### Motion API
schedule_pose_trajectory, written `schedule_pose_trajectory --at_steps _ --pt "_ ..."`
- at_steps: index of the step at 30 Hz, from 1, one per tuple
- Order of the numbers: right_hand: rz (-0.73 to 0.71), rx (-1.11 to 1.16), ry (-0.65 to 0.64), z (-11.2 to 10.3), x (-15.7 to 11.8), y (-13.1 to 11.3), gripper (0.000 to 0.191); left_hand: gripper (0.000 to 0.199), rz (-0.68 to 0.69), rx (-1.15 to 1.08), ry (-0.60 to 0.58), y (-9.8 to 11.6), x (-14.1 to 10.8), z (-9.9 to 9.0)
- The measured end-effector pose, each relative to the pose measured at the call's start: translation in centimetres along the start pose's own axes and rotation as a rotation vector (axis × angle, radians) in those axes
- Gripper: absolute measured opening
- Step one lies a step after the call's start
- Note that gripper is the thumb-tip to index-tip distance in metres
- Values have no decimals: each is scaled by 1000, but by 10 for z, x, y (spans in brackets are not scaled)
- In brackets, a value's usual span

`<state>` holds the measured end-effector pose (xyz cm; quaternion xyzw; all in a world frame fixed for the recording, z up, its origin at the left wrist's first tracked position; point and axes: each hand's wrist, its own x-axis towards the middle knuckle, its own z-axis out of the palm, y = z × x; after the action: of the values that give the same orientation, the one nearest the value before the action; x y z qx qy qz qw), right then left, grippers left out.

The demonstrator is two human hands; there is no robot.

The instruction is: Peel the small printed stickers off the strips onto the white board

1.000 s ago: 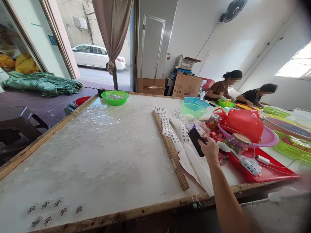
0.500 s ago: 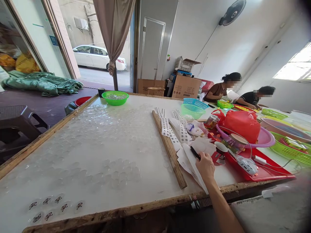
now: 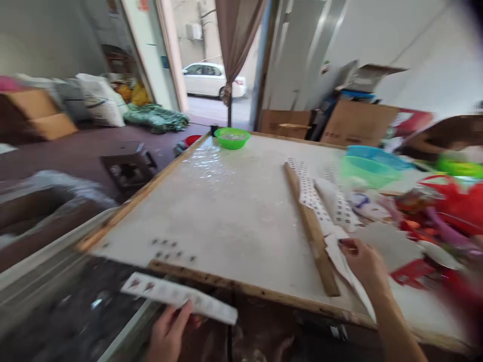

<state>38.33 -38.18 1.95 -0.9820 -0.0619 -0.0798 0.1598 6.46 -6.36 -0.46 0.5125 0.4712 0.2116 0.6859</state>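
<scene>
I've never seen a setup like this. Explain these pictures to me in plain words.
There is no machine here: a person works with two bare hands. Every picture comes from one camera worn on that person's head, looking forward and down.

In the current picture, partly blurred, a large white table fills the middle. On it are a green bowl at the far end, small dark marks near the front edge, and a wooden bar with printed paper strips beside and partly over it. Baskets and a red bag sit to the right.

The left hand holds a white strip with dark prints. The right hand is at some white paper; its grip is unclear.
</scene>
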Motion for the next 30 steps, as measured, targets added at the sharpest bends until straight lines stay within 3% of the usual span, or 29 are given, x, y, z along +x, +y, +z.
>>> schedule_pose_trajectory --at_steps 4,10,14,18,25,27,30 --pt "-225 328 -140 21 -22 -78 30 34 -27 -201 13 4 -10 6" --pt "-687 760 -778 22 -113 -237 16 31 13 -162 -46 7 -22 9" --pt "-855 862 -858 30 -153 -307 10 27 119 -53 -153 5 -21 9" --pt "-928 851 -785 47 -174 -333 3 23 109 -45 -172 3 -20 8" --pt "-1064 663 -521 67 -194 -333 11 9 53 -133 -115 1 -11 3" --pt "-1087 635 -525 70 -196 -335 13 12 70 -134 -77 -1 -7 0" --pt "-1023 678 -642 71 -196 -341 8 15 60 -117 -56 -4 -4 -5"
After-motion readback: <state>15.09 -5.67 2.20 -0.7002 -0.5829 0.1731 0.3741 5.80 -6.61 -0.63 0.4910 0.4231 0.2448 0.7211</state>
